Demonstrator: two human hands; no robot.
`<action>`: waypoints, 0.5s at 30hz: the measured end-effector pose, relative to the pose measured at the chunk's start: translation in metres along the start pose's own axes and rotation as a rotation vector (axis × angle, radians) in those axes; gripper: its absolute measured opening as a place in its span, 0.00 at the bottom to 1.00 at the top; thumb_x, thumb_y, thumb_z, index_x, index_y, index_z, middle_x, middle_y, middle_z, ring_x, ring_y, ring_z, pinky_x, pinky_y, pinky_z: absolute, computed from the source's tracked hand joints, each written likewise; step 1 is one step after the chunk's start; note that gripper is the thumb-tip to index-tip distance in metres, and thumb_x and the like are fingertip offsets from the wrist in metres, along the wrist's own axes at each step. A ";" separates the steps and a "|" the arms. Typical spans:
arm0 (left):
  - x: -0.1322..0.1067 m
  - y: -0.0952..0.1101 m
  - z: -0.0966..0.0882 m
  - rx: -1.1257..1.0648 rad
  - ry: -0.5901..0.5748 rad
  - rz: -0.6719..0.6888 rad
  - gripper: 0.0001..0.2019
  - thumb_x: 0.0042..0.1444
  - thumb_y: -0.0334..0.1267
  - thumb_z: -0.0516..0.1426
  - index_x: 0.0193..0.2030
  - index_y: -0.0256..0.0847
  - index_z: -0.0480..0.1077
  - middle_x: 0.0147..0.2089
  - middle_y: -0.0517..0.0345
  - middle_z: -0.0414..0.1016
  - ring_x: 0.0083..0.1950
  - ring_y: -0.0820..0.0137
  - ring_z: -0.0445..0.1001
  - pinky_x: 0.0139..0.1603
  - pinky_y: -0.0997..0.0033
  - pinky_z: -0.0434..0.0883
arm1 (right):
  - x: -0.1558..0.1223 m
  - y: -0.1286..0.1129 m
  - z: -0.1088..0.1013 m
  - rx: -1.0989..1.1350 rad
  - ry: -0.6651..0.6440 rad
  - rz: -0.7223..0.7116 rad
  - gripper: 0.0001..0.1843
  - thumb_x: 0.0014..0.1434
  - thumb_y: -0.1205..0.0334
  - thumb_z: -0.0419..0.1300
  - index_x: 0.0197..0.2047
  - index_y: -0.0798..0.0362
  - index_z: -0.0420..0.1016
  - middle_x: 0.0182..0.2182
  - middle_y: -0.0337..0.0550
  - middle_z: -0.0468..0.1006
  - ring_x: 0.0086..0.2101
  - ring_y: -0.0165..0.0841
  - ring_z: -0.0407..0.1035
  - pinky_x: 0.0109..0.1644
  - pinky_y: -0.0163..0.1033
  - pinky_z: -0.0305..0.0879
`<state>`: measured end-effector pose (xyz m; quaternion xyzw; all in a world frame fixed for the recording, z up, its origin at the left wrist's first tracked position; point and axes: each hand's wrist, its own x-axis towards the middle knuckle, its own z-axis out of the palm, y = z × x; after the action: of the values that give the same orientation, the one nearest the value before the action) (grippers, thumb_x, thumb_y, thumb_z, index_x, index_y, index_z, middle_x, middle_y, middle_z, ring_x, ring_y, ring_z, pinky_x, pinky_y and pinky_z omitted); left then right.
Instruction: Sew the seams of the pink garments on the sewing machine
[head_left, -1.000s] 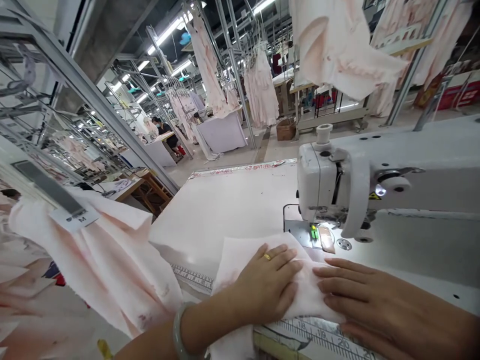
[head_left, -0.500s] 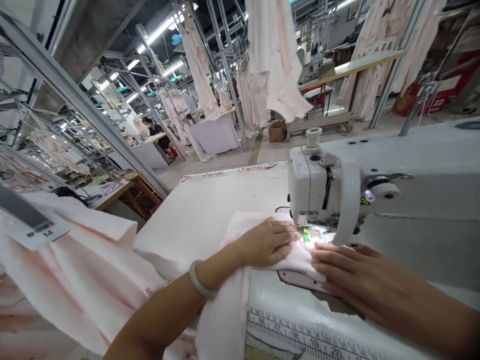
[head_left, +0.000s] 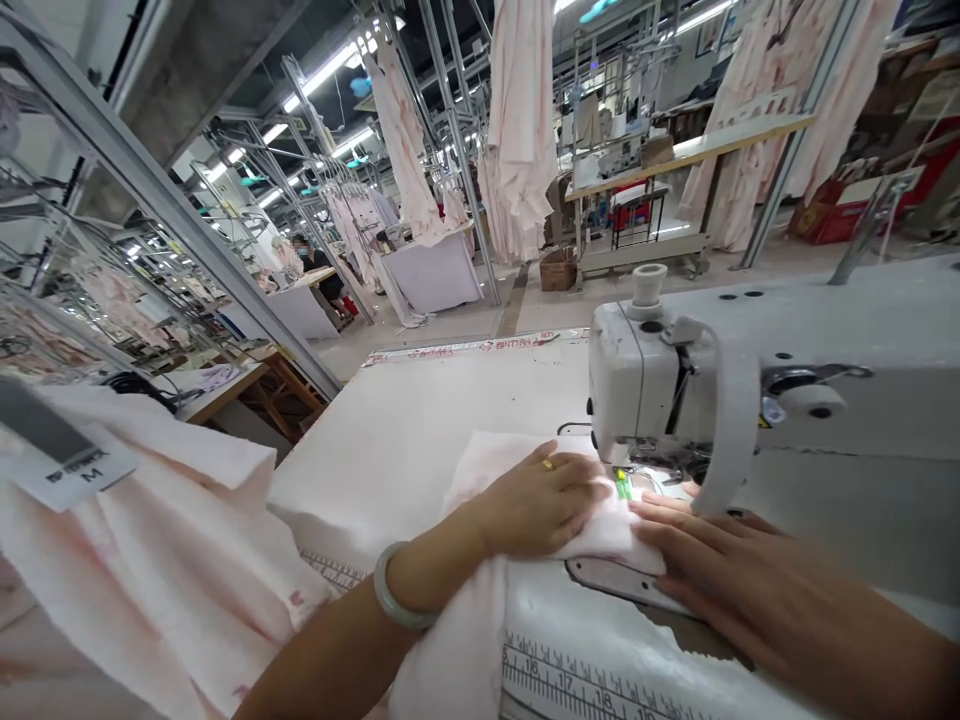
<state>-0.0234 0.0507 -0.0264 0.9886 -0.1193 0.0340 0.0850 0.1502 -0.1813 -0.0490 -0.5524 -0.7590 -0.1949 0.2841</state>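
Observation:
Pale pink fabric [head_left: 480,470] lies under the head of a white sewing machine [head_left: 637,390], and part of it drapes over the table's near edge. My left hand [head_left: 547,500], with a ring and a bangle, presses on the fabric left of the needle area, fingers slightly bent but not gripping. My right hand [head_left: 712,550] rests on the fabric's right side, fingers stretched out toward the needle area. Between the two hands sits a small green and yellow piece [head_left: 623,486] by the presser foot. The needle tip is too small to make out.
A ruler strip [head_left: 570,685] runs along the table's near edge. Pink garments with a size tag [head_left: 82,470] hang close on the left. Metal posts [head_left: 187,220], more hanging garments [head_left: 517,130] and a brown box [head_left: 559,270] stand beyond. A person [head_left: 315,260] sits far off at left.
The view has shifted slightly, so the machine appears lower and further right. My left fingers are more bent. The garment hanging in the background has swung left.

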 end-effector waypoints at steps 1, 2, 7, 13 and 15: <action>0.000 0.001 0.000 0.008 -0.014 0.009 0.19 0.80 0.37 0.50 0.70 0.40 0.74 0.73 0.43 0.78 0.77 0.57 0.73 0.87 0.46 0.55 | 0.001 0.000 0.001 0.013 0.013 0.003 0.14 0.81 0.56 0.54 0.61 0.47 0.77 0.44 0.38 0.92 0.37 0.38 0.86 0.39 0.48 0.77; 0.001 0.003 0.001 0.011 -0.027 0.012 0.18 0.81 0.36 0.49 0.69 0.43 0.75 0.72 0.47 0.80 0.77 0.60 0.73 0.87 0.48 0.53 | 0.001 -0.001 0.001 0.024 0.021 0.018 0.13 0.80 0.56 0.54 0.60 0.46 0.77 0.42 0.38 0.91 0.34 0.39 0.86 0.38 0.49 0.77; -0.001 0.010 0.002 -0.001 -0.064 -0.032 0.20 0.81 0.33 0.48 0.71 0.47 0.74 0.75 0.52 0.78 0.80 0.61 0.70 0.88 0.44 0.49 | -0.002 0.001 0.005 -0.009 0.042 0.052 0.13 0.78 0.57 0.56 0.58 0.47 0.78 0.40 0.43 0.90 0.32 0.45 0.85 0.40 0.53 0.77; -0.004 0.012 0.003 -0.005 -0.056 -0.040 0.21 0.82 0.35 0.48 0.75 0.41 0.70 0.78 0.47 0.74 0.81 0.57 0.69 0.84 0.45 0.59 | -0.004 0.000 0.007 -0.012 0.019 0.091 0.17 0.78 0.49 0.57 0.62 0.42 0.80 0.42 0.43 0.90 0.36 0.47 0.85 0.49 0.55 0.80; -0.003 0.010 0.004 -0.002 -0.053 -0.021 0.22 0.82 0.36 0.47 0.75 0.38 0.70 0.78 0.45 0.74 0.80 0.56 0.70 0.81 0.48 0.63 | -0.007 0.000 0.009 0.027 -0.021 0.125 0.20 0.76 0.44 0.59 0.65 0.38 0.81 0.45 0.43 0.90 0.44 0.50 0.85 0.56 0.57 0.79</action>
<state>-0.0282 0.0410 -0.0286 0.9903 -0.1111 0.0070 0.0829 0.1498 -0.1808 -0.0601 -0.5969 -0.7285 -0.1607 0.2954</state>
